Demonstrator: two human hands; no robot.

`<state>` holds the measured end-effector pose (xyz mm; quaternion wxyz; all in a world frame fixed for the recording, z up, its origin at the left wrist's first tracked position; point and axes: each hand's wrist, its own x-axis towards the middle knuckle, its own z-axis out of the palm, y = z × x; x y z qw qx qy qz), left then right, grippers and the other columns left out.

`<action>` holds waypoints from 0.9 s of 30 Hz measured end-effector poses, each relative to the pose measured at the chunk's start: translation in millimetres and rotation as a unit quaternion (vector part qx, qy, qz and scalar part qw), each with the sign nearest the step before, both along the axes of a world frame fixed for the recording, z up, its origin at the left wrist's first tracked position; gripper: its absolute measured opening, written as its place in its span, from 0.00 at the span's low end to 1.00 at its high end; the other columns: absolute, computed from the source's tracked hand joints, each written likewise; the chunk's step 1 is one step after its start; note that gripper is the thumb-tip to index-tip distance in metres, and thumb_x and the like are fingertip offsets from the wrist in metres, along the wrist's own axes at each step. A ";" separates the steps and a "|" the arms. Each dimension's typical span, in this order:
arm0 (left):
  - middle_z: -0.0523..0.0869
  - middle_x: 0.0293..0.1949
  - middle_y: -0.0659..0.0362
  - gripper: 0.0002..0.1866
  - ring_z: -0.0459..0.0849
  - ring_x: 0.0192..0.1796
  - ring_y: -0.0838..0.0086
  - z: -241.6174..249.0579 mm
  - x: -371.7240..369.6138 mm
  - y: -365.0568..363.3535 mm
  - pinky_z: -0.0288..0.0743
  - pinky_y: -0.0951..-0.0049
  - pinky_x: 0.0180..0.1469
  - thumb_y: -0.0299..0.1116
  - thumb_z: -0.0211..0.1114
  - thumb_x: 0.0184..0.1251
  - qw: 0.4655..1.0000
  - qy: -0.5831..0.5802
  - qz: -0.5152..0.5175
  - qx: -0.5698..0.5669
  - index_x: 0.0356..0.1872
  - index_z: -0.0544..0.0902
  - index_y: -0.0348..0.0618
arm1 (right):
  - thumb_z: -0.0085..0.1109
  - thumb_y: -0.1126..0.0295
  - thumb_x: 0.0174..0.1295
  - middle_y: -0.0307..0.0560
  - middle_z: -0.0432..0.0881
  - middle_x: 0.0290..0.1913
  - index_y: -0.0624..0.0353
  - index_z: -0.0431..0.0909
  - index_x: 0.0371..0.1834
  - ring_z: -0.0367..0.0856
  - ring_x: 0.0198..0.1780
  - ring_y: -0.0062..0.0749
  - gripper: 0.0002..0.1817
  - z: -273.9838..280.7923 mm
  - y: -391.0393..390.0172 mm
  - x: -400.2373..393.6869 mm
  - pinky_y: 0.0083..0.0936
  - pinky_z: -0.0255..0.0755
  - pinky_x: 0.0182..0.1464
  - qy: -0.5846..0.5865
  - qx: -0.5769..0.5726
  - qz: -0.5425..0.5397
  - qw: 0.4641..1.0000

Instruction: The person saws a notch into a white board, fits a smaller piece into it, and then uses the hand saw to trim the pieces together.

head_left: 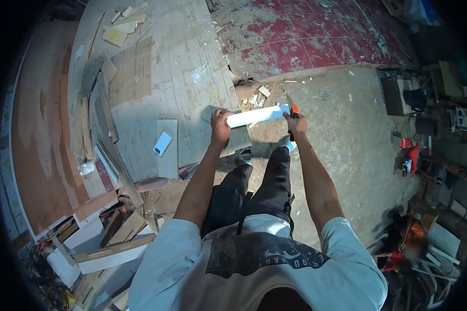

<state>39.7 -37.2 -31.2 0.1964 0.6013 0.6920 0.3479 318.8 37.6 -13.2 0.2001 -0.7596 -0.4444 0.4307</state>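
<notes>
A white board is held out level in front of my body. My left hand grips its left end, beside the edge of the large wooden work surface. At the board's right end, my right hand is closed round an orange and black tool, its fingers touching the board. Part of the tool is hidden by the hand. To the left, a white phone-like object lies on a pale plank.
Wood scraps lie at the surface's far left. Long strips rest along its left side. Small offcuts are on the floor beyond the board. Red tiled floor stretches ahead. Boards are piled at lower left, with clutter at right.
</notes>
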 end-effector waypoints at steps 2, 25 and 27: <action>0.79 0.44 0.50 0.14 0.73 0.50 0.53 -6.5 -5.3 1.7 0.66 0.57 0.56 0.18 0.54 0.59 0.999 -0.025 -0.018 -0.009 0.42 0.82 0.44 | 0.72 0.59 0.54 0.40 0.77 0.17 0.60 0.83 0.37 0.72 0.15 0.23 0.16 -4.7 -2.0 -0.4 0.27 0.66 0.18 0.029 -0.022 -0.045 0.998; 0.85 0.37 0.52 0.08 0.84 0.42 0.69 316.8 53.0 -75.4 0.75 0.73 0.46 0.24 0.64 0.57 0.450 -0.461 -0.675 -0.360 0.37 0.82 0.34 | 0.71 0.66 0.53 0.35 0.83 0.24 0.58 0.85 0.43 0.75 0.19 0.17 0.15 -26.3 -10.5 -2.6 0.23 0.69 0.19 0.103 0.087 -0.089 0.987; 0.85 0.42 0.50 0.07 0.84 0.43 0.68 291.6 39.2 -56.6 0.76 0.71 0.47 0.27 0.64 0.59 0.538 -0.489 -0.577 -0.371 0.37 0.83 0.35 | 0.73 0.72 0.51 0.31 0.80 0.29 0.63 0.83 0.46 0.73 0.29 0.13 0.18 -12.3 -2.5 -1.5 0.17 0.69 0.34 0.144 0.050 -0.132 0.980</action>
